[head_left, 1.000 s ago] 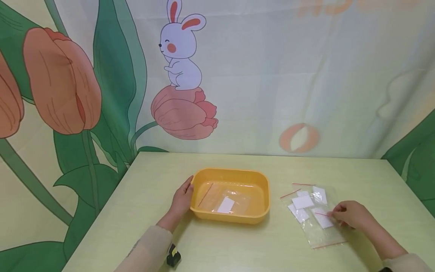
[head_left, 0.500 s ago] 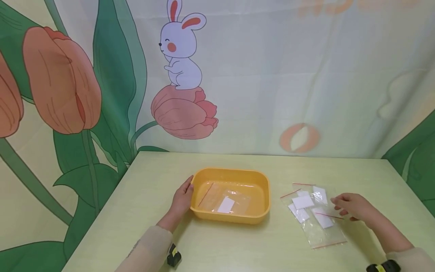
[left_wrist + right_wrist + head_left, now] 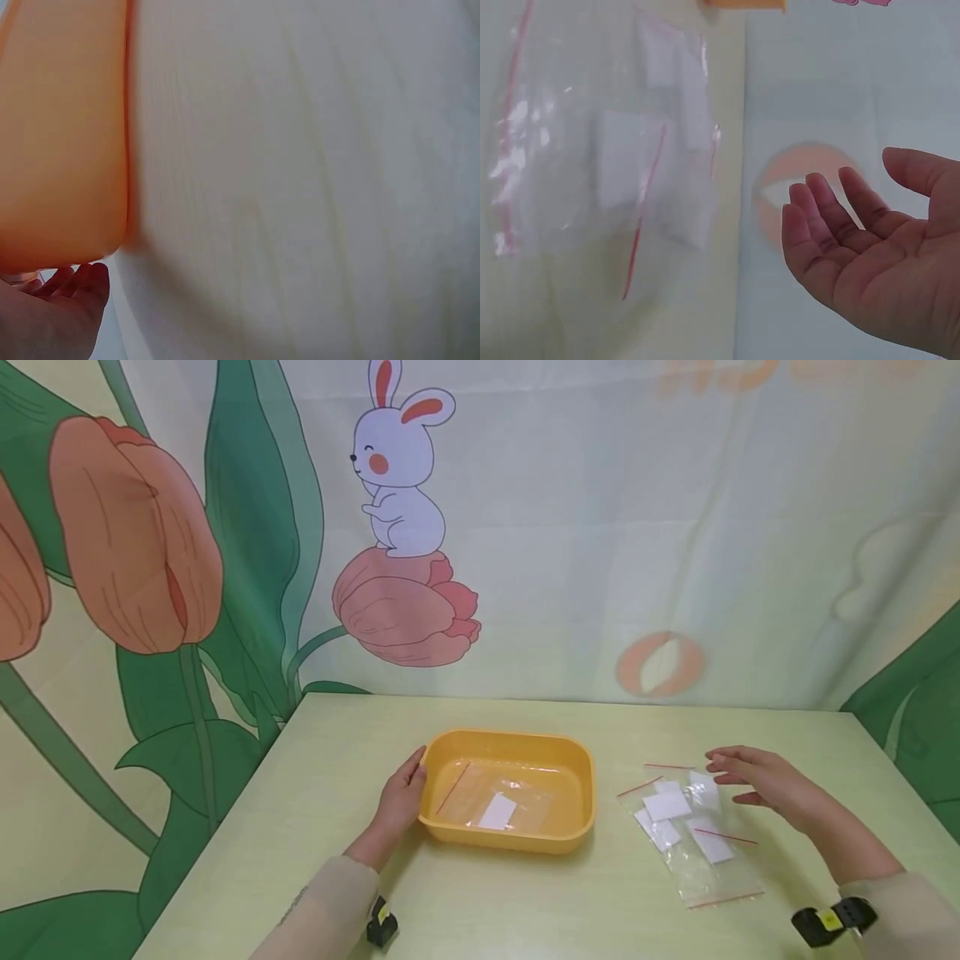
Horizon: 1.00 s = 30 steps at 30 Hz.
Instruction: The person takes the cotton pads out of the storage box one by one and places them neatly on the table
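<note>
My left hand [image 3: 401, 793] rests against the left side of a yellow plastic basin [image 3: 507, 841], its fingers along the outer wall. In the left wrist view, fingertips [image 3: 96, 274] touch the end of that basin. A clear zip bag [image 3: 457, 806] with a white card [image 3: 498, 811] lies inside the basin. Over the far right edge of several clear zip bags [image 3: 686, 868] hovers my right hand [image 3: 768, 783], holding nothing. The right wrist view shows its fingers spread and loosely bent, beside the bags. Those bags overlap, with red seal strips and white cards [image 3: 667, 805] in them.
The pale yellow table [image 3: 525, 910] ends at a hanging cloth [image 3: 570, 527] printed with tulips and a rabbit. A black wrist camera [image 3: 382, 923] is by the left sleeve, another black device [image 3: 834, 921] at the right wrist.
My right hand has let go of the bag's red-striped edge, lifted, and moved toward the far side of the pile with its fingers opening. The left hand and basin have stayed put.
</note>
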Motion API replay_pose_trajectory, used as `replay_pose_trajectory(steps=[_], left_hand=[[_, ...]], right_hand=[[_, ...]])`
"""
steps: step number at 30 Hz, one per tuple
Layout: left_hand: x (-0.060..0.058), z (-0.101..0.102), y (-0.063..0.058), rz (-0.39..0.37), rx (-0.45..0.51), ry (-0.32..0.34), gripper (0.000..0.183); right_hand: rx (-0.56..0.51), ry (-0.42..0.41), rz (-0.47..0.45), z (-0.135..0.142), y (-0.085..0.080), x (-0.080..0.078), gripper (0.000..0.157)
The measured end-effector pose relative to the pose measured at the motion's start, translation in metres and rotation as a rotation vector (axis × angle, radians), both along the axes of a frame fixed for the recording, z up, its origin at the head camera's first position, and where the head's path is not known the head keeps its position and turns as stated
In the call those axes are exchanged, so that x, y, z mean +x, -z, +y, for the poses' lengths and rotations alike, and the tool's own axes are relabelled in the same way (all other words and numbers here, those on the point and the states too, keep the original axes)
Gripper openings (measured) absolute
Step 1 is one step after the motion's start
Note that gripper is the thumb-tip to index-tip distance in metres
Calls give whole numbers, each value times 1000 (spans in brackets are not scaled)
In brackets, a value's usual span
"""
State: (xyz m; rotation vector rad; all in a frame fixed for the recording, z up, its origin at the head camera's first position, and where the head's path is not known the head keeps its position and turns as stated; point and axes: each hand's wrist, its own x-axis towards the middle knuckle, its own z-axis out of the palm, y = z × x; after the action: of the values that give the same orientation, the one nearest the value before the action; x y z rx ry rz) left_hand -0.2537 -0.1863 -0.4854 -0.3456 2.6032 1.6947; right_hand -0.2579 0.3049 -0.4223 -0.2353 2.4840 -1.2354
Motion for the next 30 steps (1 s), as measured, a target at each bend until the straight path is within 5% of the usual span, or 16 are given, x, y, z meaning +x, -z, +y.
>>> replay_pose_trajectory(steps=[19,30], left_hand=[[-1,0,0,-7,-3,-4,49],[-1,-1,1,-5,3,2,49]], right_hand=[[-140,-131,-81,-65,-54,-40,53],[-156,-279,-166,-103,-69,-63,50]])
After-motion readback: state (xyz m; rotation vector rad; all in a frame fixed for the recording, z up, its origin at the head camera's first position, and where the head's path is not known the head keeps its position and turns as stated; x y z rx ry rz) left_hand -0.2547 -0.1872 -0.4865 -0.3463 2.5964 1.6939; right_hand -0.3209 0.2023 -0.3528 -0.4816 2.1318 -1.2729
